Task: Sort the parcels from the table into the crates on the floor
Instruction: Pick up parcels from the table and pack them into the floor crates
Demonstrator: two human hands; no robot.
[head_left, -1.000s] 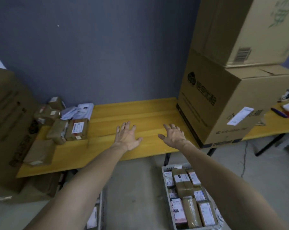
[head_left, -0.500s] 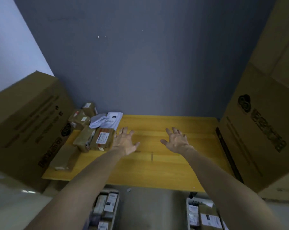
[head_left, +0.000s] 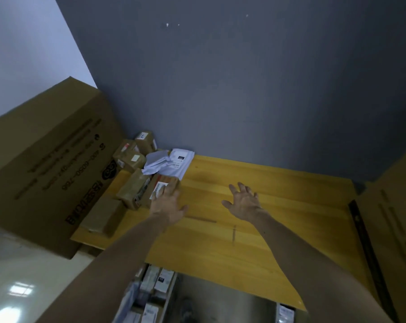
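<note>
Parcels (head_left: 132,190) crowd the yellow table (head_left: 290,197) at its left end, below the grey wall (head_left: 244,89); left hand (head_left: 167,204) flat over one, right hand (head_left: 244,202) spread, empty.

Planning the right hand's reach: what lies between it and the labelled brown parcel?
Head view: bare table, then the left hand, its fingers over the labelled brown parcel.
</note>
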